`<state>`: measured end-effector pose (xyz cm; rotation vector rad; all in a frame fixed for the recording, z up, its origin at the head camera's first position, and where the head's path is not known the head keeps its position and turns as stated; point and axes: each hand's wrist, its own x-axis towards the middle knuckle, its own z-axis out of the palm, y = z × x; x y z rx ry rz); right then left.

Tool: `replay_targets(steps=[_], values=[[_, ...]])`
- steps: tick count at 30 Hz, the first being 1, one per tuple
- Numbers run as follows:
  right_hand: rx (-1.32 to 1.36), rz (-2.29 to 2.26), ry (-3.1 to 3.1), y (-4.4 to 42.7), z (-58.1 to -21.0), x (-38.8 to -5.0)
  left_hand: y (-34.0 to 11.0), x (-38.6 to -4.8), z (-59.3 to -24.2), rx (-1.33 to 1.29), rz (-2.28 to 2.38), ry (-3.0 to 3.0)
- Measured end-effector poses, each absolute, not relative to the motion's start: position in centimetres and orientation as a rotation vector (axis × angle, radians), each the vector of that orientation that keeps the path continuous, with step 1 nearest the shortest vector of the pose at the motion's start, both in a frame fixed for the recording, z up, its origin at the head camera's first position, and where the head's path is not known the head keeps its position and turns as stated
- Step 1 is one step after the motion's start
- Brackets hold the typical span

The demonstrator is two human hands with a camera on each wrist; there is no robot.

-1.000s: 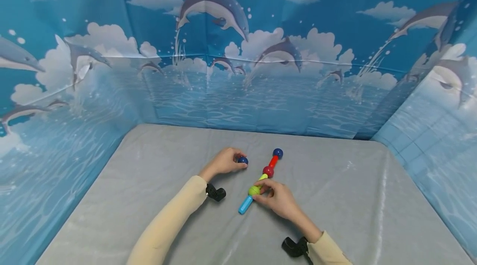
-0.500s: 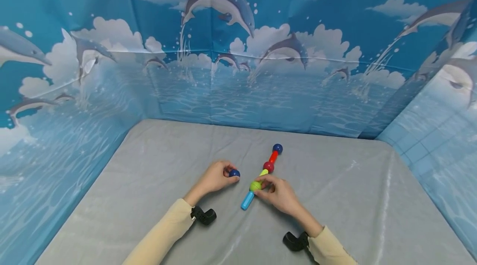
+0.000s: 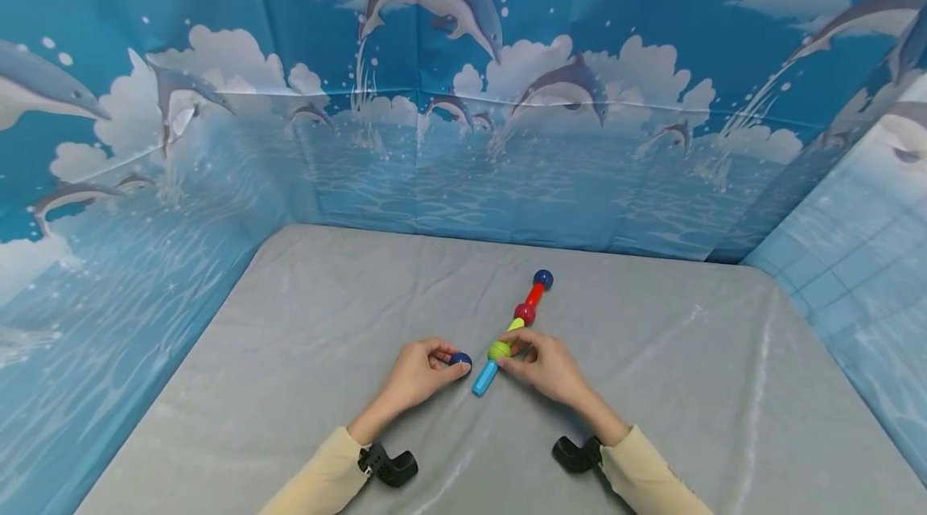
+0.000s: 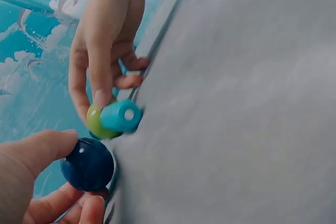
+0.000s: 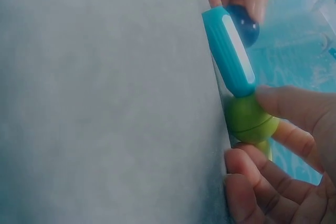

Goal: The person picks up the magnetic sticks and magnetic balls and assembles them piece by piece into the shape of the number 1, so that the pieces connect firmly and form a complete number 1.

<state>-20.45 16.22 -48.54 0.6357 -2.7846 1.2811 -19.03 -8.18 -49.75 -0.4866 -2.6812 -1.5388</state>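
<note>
My left hand [image 3: 418, 374] pinches a dark blue ball [image 4: 88, 164] between thumb and fingers, just left of a chain of balls and rods. My right hand [image 3: 546, 366] pinches the green ball [image 5: 251, 120] of that chain. A light blue rod [image 3: 485, 378] sticks out from the green ball toward me, its free end showing a pale round spot in the left wrist view. Beyond the green ball come a yellow-green rod [image 3: 516, 324], a red ball [image 3: 525, 313], a red rod [image 3: 535, 294] and another dark blue ball [image 3: 543, 280]. The held blue ball is apart from the light blue rod.
A grey cloth-covered table [image 3: 348, 282] lies under both hands. Behind it and at the sides hangs a dolphin-printed curtain [image 3: 463, 177]. Black devices are strapped to the left wrist [image 3: 391, 467] and the right wrist [image 3: 576, 455].
My left hand has come toward me with the dark blue ball, ending beside the light blue rod. My right hand keeps its pinch on the green ball. The head view has shifted slightly.
</note>
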Motion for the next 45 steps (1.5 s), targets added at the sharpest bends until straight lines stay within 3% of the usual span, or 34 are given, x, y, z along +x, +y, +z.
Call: replay_targets(steps=[32,45], values=[[0.693,1.272,-2.834,15.9,-48.4,-21.2,-7.2,-14.8,-50.0,-0.366,-1.799,-2.582],[0.745,1.27,-2.806,15.4,-48.4,-21.5,-6.9,-13.8,-50.3,-0.4,-1.556,-2.605]])
